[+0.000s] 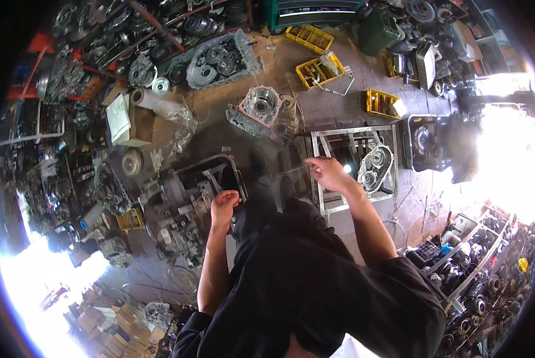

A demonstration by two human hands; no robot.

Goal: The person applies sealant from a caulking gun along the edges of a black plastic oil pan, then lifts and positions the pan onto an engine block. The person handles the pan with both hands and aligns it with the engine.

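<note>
The person stands with both forearms angled apart over the floor (358,112), elbows bent, perhaps for balance in a narrow gap between parts. The right hand (332,175) hangs above the left side of a metal frame (363,129); a gear housing (375,169) lies at that frame's right side, probably there so that the frame carries its weight, though whether it rests inside or across the bars cannot be told. The left hand (224,207) is near a curved black rail (239,178), just beside a bulky grey gearbox (187,230) on the left. In each hand the grip is loosely curled with nothing visible in it; whether the fingertips meet cannot be told. Farther off, yellow bins (306,45) sit well apart from both hands, seemingly to keep small parts together
</note>
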